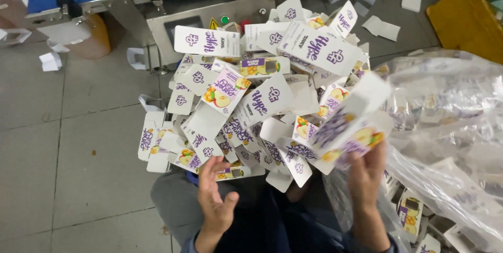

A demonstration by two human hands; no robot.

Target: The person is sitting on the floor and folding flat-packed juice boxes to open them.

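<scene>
White-purple flat cartons (251, 106) heaped centre; 1 blurred carton (352, 127), seemingly right-held; yellow warning triangle (214, 24) behind.

A white carton (350, 127) printed with purple lettering and yellow fruit is held tilted and blurred at the right. Beside it a loose heap of flat cartons (246, 96) of the same kind lies piled over the person's lap

The carton (351, 127) (motion-blurred) hides the right hand's (367, 172) fingertips.
</scene>
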